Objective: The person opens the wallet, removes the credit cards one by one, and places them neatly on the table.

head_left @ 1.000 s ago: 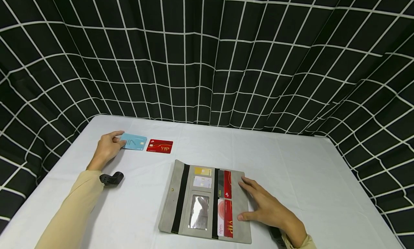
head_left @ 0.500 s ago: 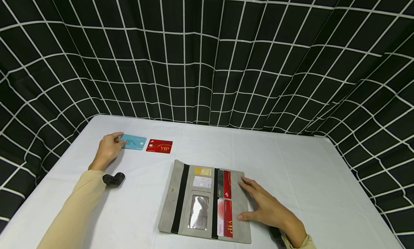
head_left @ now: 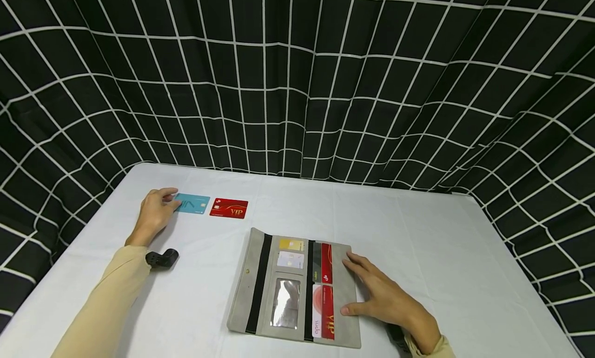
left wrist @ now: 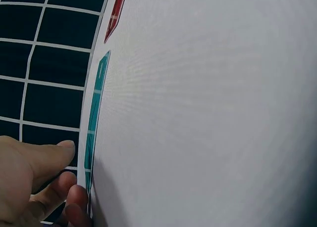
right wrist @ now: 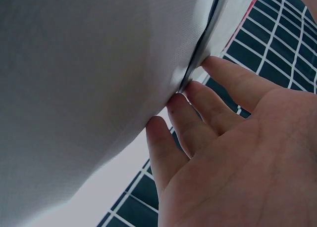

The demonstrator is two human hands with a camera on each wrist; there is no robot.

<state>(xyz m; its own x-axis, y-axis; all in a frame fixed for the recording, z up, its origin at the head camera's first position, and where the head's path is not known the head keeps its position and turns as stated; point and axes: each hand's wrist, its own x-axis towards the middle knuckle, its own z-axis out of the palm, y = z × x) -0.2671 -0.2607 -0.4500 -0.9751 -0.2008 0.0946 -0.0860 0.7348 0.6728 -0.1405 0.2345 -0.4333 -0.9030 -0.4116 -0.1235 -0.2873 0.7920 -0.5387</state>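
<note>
Six cards show in the open grey wallet [head_left: 344, 280] on the desk [head_left: 455, 265]: a yellow card [head_left: 290, 245] and white card [head_left: 290, 260] beyond a clear window [head_left: 285, 304], then a dark grey card [head_left: 317, 267], red card [head_left: 327, 262], pale card [head_left: 317, 314] and red VIP card [head_left: 327, 309]. The right hand [head_left: 388, 297] touches the wallet's right edge, fingers spread. The left hand [head_left: 155, 212] covers the left end of a blue card [head_left: 192, 204], beside a loose red card [head_left: 229, 208]; whether its fingers pinch, I cannot tell. The left wrist view cuts the loose red card off; the right wrist view shows fingertips along the wallet's edge, mostly hidden from the head view.
</note>
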